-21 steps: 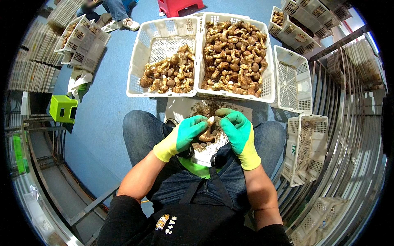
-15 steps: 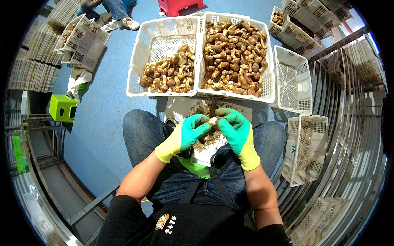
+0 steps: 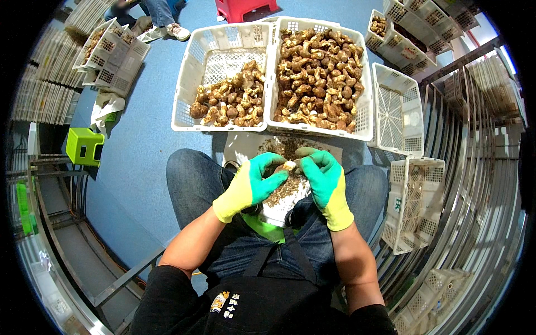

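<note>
Left hand: the left hand (image 3: 252, 183), in a green-and-yellow glove, has its fingers curled closed around a brown mushroom (image 3: 288, 166), pale stem end showing.
Right hand: the right hand (image 3: 325, 181), gloved to match, has thumb and fingers drawn together right by that stem end; can't tell if it grips or only touches it.
Mushroom position: between the hands, above dark soil crumbs (image 3: 277, 194) on a pale sheet (image 3: 238, 146), in front of both crates; rest of it hidden by fingers.
Crates: left crate (image 3: 180, 106) part-filled with mushrooms, right crate (image 3: 365, 114) much fuller; side by side.
Snap risk: stem could break if the hands pull or twist against each other.
Drop risk: short piece, fingertip hold; loosened left fingers could let it fall into the crumbs.
Dirt risk: soiled gloves could smear the pale end.
</note>
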Demonstrator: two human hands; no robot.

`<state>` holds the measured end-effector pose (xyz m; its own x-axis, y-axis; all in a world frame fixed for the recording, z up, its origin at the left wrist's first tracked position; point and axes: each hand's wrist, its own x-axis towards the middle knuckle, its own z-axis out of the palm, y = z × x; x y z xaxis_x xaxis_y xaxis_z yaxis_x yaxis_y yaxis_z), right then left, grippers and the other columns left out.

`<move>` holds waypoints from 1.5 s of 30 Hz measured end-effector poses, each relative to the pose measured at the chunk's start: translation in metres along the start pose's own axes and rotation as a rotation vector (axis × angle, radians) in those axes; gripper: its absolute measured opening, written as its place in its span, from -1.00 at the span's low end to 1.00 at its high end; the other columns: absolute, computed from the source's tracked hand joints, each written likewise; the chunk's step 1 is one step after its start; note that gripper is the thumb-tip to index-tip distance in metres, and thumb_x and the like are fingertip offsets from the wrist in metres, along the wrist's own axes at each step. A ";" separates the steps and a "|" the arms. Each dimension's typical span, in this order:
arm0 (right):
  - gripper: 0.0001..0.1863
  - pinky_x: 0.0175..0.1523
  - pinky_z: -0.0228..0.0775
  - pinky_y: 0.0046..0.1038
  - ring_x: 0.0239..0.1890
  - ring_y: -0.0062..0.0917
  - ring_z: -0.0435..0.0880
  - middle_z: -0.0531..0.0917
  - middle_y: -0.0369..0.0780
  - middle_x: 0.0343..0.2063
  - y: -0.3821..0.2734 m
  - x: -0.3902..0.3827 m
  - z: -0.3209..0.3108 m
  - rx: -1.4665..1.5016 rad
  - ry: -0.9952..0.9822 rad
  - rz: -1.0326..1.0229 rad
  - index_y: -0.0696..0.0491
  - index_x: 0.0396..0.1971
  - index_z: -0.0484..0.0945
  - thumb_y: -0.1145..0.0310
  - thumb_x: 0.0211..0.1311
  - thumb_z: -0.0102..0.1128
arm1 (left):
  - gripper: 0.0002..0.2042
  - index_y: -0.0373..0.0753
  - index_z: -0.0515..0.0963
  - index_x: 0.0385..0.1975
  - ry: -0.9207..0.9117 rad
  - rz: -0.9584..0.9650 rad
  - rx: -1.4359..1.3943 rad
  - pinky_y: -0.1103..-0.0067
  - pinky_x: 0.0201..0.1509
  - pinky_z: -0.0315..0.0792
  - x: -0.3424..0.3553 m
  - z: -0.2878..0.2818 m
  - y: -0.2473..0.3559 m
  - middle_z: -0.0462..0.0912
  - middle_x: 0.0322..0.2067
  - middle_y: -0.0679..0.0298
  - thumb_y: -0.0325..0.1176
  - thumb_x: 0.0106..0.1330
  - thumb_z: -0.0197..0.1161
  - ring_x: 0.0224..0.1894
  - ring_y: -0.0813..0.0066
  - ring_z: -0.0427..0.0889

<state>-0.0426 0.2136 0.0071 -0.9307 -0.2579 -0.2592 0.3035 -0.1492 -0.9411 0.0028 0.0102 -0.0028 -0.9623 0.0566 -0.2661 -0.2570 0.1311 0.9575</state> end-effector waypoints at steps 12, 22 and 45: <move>-0.88 0.05 0.52 -0.56 -0.11 -0.68 0.66 0.73 -0.18 0.09 0.000 -0.002 -0.001 0.083 -0.034 -0.031 0.19 -0.18 0.67 0.45 0.43 0.33 | -0.69 -0.33 0.64 0.03 -0.014 0.058 0.018 0.50 -0.04 0.55 0.000 -0.001 0.013 0.73 -0.15 0.16 -0.30 0.39 0.41 -0.16 0.48 0.66; -0.84 0.08 0.60 -0.53 -0.12 -0.60 0.75 0.77 -0.15 -0.06 -0.001 -0.004 0.001 0.222 0.038 0.005 0.23 -0.07 0.65 0.47 0.47 0.28 | -0.63 -0.32 0.65 -0.03 0.095 0.384 0.282 0.37 0.21 0.54 0.003 -0.004 0.011 0.69 0.04 0.05 -0.42 0.17 0.54 0.11 0.15 0.69; -0.78 -0.18 0.52 -0.14 -0.28 -0.03 0.69 0.71 0.01 -0.31 0.047 0.010 -0.016 -0.618 -0.078 -0.318 0.16 -0.29 0.60 0.32 0.31 0.38 | -0.65 -0.33 0.68 -0.17 0.209 0.017 0.734 0.26 -0.15 0.59 0.076 -0.074 0.012 0.76 -0.37 -0.02 -0.10 0.36 0.39 -0.29 0.09 0.78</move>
<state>-0.0412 0.2192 -0.0430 -0.9307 -0.3631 0.0440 -0.1745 0.3353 -0.9258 -0.0796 -0.0568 -0.0032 -0.9812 -0.1144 -0.1553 -0.1871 0.7603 0.6220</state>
